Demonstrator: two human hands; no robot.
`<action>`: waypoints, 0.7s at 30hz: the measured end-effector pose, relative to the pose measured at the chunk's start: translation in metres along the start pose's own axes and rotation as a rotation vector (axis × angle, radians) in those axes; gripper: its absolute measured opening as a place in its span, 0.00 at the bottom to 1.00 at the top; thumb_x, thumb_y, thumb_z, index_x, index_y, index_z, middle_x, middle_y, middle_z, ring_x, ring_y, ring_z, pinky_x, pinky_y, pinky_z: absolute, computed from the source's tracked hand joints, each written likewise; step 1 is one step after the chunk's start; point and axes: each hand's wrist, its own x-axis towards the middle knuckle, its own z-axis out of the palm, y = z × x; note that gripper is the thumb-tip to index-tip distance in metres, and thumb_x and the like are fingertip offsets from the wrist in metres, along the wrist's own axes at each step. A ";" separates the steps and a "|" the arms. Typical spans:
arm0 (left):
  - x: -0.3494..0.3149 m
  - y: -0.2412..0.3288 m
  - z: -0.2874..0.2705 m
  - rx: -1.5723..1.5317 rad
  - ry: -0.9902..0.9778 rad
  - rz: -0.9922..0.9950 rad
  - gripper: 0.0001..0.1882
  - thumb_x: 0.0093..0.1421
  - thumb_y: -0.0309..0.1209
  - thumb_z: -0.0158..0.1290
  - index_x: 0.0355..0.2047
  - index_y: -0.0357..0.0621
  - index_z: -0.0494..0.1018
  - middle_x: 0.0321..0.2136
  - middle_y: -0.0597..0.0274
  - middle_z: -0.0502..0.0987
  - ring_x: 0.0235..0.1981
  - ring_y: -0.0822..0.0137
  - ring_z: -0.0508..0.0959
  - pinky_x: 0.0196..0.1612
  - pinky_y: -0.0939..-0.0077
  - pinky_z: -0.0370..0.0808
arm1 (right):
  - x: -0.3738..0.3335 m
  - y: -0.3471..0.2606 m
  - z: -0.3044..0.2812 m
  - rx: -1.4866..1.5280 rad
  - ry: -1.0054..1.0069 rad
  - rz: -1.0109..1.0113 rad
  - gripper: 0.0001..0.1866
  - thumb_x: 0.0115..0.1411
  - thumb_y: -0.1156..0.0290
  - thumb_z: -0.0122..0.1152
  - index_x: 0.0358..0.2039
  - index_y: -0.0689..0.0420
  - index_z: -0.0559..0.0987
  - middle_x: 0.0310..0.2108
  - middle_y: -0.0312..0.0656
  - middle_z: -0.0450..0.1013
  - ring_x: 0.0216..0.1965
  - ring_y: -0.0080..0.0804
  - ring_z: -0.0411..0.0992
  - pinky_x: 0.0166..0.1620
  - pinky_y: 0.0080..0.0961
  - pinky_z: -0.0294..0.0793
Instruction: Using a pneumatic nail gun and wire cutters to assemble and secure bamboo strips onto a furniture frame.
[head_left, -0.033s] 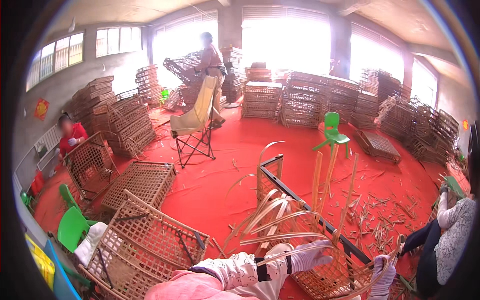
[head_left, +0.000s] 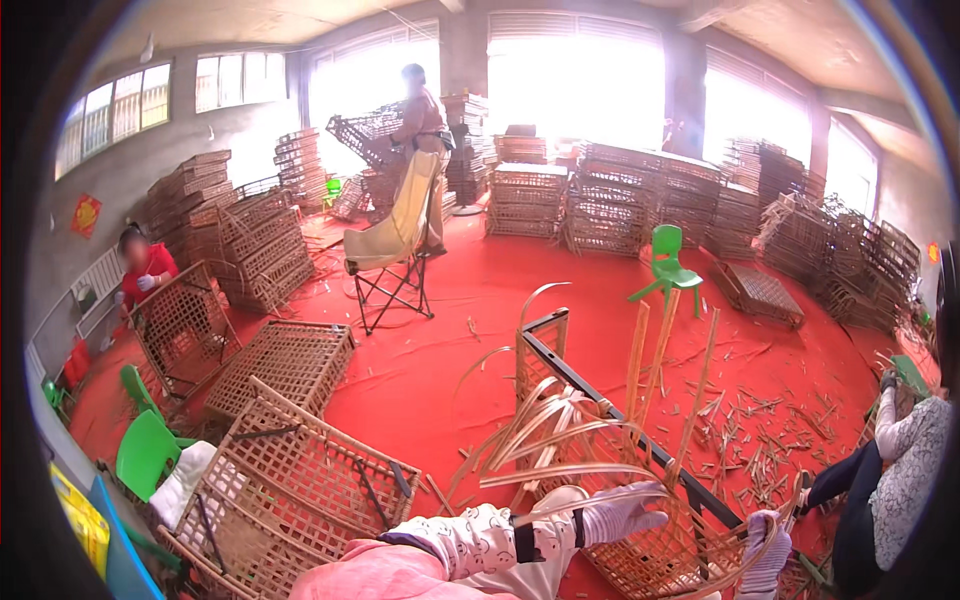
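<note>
A half-woven bamboo basket (head_left: pixel 660 555) with a dark metal edge bar (head_left: pixel 625 425) stands tilted in front of me at the lower right. From its side a bundle of loose bamboo strips (head_left: pixel 545 425) arches up and to the left. My left hand (head_left: pixel 622 512), in a striped glove, lies over the weave with its thumb apart; a bamboo strip runs along its fingers, which look bent round it. My right hand (head_left: pixel 765 555), also gloved, is closed on a curved bamboo strip (head_left: pixel 740 575) by the basket's right edge. Its palm side is hidden.
A woven panel (head_left: pixel 290 480) with dark bars leans at my left, near green chairs (head_left: pixel 145 455). A seated person (head_left: pixel 905 480) works at the right beside scattered bamboo scraps (head_left: pixel 760 440). Further off are a folding chair (head_left: pixel 385 240), a standing person (head_left: pixel 425 120) and basket stacks (head_left: pixel 610 200).
</note>
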 end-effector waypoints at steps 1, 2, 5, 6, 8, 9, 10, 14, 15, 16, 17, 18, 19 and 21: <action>-0.002 0.010 -0.004 -0.006 -0.005 -0.018 0.20 0.56 0.45 0.50 0.44 0.47 0.66 0.31 0.53 0.74 0.32 0.56 0.76 0.35 0.66 0.71 | 0.000 0.001 0.001 0.003 -0.003 -0.007 0.14 0.60 0.62 0.50 0.29 0.61 0.73 0.21 0.47 0.70 0.24 0.43 0.71 0.28 0.32 0.67; -0.002 0.005 0.001 -0.007 -0.004 -0.027 0.20 0.56 0.45 0.50 0.44 0.47 0.66 0.31 0.53 0.74 0.32 0.56 0.76 0.35 0.66 0.71 | -0.002 0.001 0.001 0.005 -0.007 -0.012 0.14 0.60 0.62 0.50 0.28 0.60 0.73 0.21 0.47 0.70 0.24 0.44 0.71 0.28 0.32 0.67; 0.007 -0.018 0.020 -0.498 0.302 0.238 0.14 0.59 0.42 0.48 0.31 0.44 0.72 0.20 0.56 0.74 0.23 0.58 0.76 0.26 0.70 0.70 | -0.005 -0.024 0.001 0.041 -0.019 0.008 0.13 0.60 0.62 0.50 0.27 0.60 0.72 0.21 0.46 0.69 0.24 0.44 0.70 0.28 0.32 0.66; 0.007 -0.023 0.020 -0.502 0.283 0.236 0.14 0.59 0.42 0.48 0.31 0.44 0.72 0.20 0.56 0.74 0.23 0.58 0.76 0.26 0.70 0.70 | -0.008 -0.028 0.000 0.082 -0.042 0.051 0.13 0.60 0.62 0.49 0.27 0.60 0.72 0.21 0.46 0.69 0.24 0.44 0.70 0.28 0.33 0.66; 0.004 0.005 -0.008 0.162 0.138 -0.001 0.09 0.58 0.35 0.48 0.31 0.43 0.73 0.23 0.60 0.76 0.24 0.66 0.77 0.25 0.76 0.74 | -0.008 -0.035 0.002 0.027 0.004 -0.033 0.13 0.59 0.61 0.49 0.28 0.58 0.73 0.22 0.46 0.70 0.24 0.44 0.71 0.27 0.34 0.67; 0.012 -0.024 0.002 0.239 0.082 0.050 0.09 0.58 0.34 0.48 0.29 0.41 0.72 0.23 0.59 0.76 0.23 0.64 0.77 0.27 0.76 0.74 | -0.006 -0.037 0.006 0.021 0.012 -0.073 0.14 0.59 0.58 0.48 0.28 0.55 0.74 0.22 0.46 0.71 0.24 0.45 0.71 0.27 0.36 0.69; 0.005 -0.012 -0.001 -0.337 0.128 -0.002 0.08 0.58 0.33 0.47 0.29 0.41 0.71 0.21 0.60 0.75 0.21 0.65 0.75 0.24 0.75 0.72 | -0.010 -0.025 0.010 -0.204 -0.111 0.085 0.13 0.60 0.59 0.45 0.29 0.52 0.74 0.24 0.44 0.71 0.24 0.45 0.71 0.26 0.38 0.69; -0.001 -0.005 -0.012 -0.850 0.046 -0.026 0.11 0.60 0.34 0.48 0.27 0.40 0.71 0.19 0.69 0.70 0.17 0.78 0.66 0.22 0.82 0.67 | 0.013 -0.060 0.021 0.025 0.130 -0.221 0.07 0.58 0.63 0.52 0.34 0.52 0.72 0.26 0.41 0.72 0.22 0.42 0.70 0.25 0.33 0.69; -0.003 0.012 -0.011 -0.777 0.027 -0.061 0.08 0.59 0.31 0.49 0.29 0.39 0.72 0.21 0.68 0.71 0.19 0.78 0.68 0.24 0.83 0.68 | 0.013 -0.059 0.017 0.349 0.044 -0.034 0.07 0.58 0.66 0.53 0.34 0.55 0.72 0.24 0.42 0.73 0.24 0.42 0.71 0.27 0.29 0.70; 0.005 0.032 -0.011 -0.699 -0.003 -0.056 0.07 0.57 0.29 0.51 0.32 0.37 0.72 0.23 0.67 0.72 0.21 0.78 0.70 0.26 0.83 0.70 | 0.009 -0.051 0.008 0.421 0.016 0.088 0.07 0.58 0.69 0.54 0.35 0.57 0.72 0.23 0.42 0.73 0.24 0.37 0.72 0.28 0.26 0.70; 0.013 0.028 -0.003 -0.602 -0.040 0.072 0.07 0.56 0.27 0.53 0.34 0.37 0.72 0.25 0.66 0.73 0.24 0.78 0.72 0.28 0.83 0.71 | 0.006 -0.050 0.001 0.573 0.009 0.145 0.07 0.58 0.71 0.54 0.35 0.60 0.73 0.27 0.43 0.73 0.29 0.31 0.73 0.33 0.25 0.71; 0.023 0.028 0.003 -0.504 -0.052 0.221 0.10 0.54 0.25 0.54 0.37 0.37 0.71 0.26 0.65 0.74 0.27 0.78 0.74 0.30 0.84 0.71 | 0.001 -0.049 -0.005 0.530 0.035 0.188 0.07 0.58 0.71 0.54 0.35 0.60 0.73 0.27 0.43 0.73 0.29 0.31 0.73 0.33 0.25 0.71; 0.033 0.037 0.013 -0.524 -0.035 0.353 0.14 0.49 0.22 0.56 0.38 0.38 0.71 0.29 0.61 0.75 0.31 0.72 0.76 0.34 0.78 0.73 | -0.002 -0.045 -0.008 0.638 0.046 0.197 0.07 0.58 0.72 0.54 0.34 0.61 0.73 0.29 0.43 0.73 0.32 0.29 0.72 0.36 0.24 0.70; 0.048 0.046 0.023 -0.269 0.019 0.565 0.16 0.47 0.20 0.57 0.39 0.37 0.70 0.33 0.57 0.74 0.34 0.66 0.76 0.38 0.76 0.73 | -0.013 -0.041 -0.017 0.723 0.039 0.184 0.06 0.57 0.75 0.53 0.34 0.63 0.73 0.37 0.45 0.72 0.39 0.30 0.71 0.43 0.24 0.69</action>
